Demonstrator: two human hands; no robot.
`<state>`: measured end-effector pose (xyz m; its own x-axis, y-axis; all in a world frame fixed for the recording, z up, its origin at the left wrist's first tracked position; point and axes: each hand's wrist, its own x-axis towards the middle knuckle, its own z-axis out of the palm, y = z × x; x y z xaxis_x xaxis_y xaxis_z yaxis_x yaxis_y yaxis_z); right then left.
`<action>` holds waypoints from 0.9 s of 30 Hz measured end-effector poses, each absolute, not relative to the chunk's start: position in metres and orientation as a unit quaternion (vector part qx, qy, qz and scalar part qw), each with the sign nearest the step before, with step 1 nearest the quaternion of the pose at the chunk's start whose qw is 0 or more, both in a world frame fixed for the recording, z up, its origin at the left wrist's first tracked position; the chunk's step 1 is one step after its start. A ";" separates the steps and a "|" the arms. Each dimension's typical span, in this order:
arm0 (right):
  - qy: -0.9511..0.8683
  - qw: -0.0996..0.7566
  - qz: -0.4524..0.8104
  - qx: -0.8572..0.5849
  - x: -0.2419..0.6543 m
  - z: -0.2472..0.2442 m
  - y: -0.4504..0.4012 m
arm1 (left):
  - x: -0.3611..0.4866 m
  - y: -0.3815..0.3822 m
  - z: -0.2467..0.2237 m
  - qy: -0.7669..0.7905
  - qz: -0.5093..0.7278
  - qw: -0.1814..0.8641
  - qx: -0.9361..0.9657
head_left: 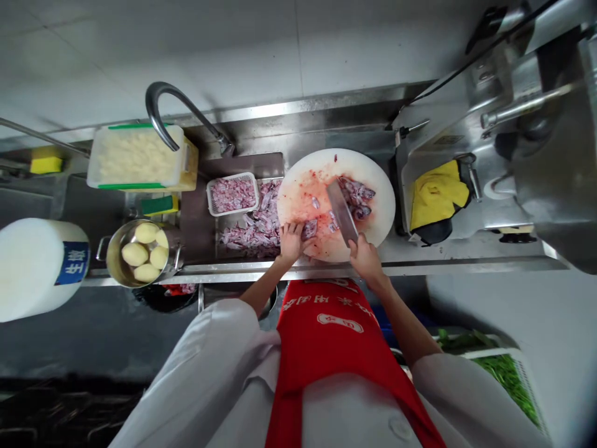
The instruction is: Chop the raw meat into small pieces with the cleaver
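Has, at the back, a pale grey tiled wall point(242, 50) with thin seams, under cool, soft light. Below it, shows a long stainless steel counter point(476, 267) with a curved faucet point(198, 114). At lower left, darkens to a grey surface point(107, 348), perhaps floor.

Head-worn camera, above near side of cutting board point(304, 186), faces forward and down; wide, near view reaches wall point(242, 50) beyond board.

left hand point(291, 244) touching meat point(309, 229), right hand point(366, 257) gripping cleaver point(342, 213), white board point(298, 182), 5 potatoes point(135, 254)
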<state>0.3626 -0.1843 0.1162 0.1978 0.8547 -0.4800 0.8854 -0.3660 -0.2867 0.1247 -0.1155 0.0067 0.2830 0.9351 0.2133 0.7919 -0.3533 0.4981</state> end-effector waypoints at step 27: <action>0.622 0.108 -0.272 0.726 0.304 0.135 -0.181 | 0.094 -0.130 -0.006 0.559 0.410 0.182 0.698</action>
<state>0.3035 -0.1812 0.1353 0.0773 0.8449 -0.5293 0.9624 -0.2019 -0.1817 0.0944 -0.1301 -0.0065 0.0397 0.9289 0.3682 0.6310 -0.3090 0.7116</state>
